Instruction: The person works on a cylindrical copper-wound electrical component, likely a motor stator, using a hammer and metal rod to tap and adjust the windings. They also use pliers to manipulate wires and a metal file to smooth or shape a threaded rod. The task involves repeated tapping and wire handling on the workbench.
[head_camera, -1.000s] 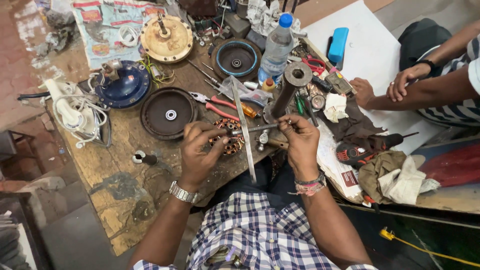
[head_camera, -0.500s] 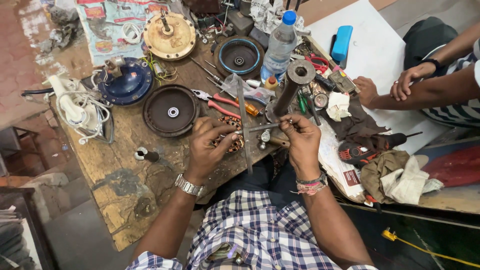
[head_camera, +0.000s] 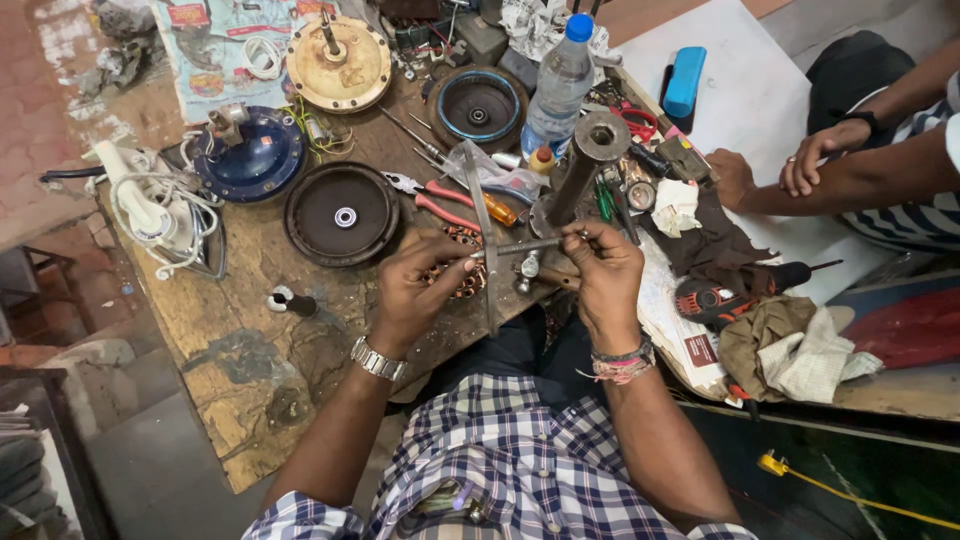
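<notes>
Scarred, oil-stained wood makes up the work surface (head_camera: 250, 350) in front of me, crowded with fan parts and tools. Nearest to me, my left hand (head_camera: 420, 290) is clenched over the copper-wound motor coil (head_camera: 462, 275) lying at the surface's front edge, fingertips pinching one end of a thin grey metal rod (head_camera: 530, 244). My right hand (head_camera: 605, 275) grasps the other end of that rod, so it spans level between my two grips, crossing a long flat steel strip (head_camera: 483, 240) that lies beneath it. Judging by this, the coil is out of its housing and being worked on, while reassembly is not yet begun: the housings sit apart and open. Just beyond lie red-handled pliers (head_camera: 440, 200) and a dark round ribbed motor cover (head_camera: 342, 214). A grey steel pipe (head_camera: 582, 165) stands tilted beside them. Farther off sit a blue domed motor housing (head_camera: 250, 155), a clear plastic water bottle with a blue cap (head_camera: 558, 85) and a cream round motor plate (head_camera: 338, 62). At the right, another person's hands (head_camera: 800, 165) rest on a white board (head_camera: 740, 90).
</notes>
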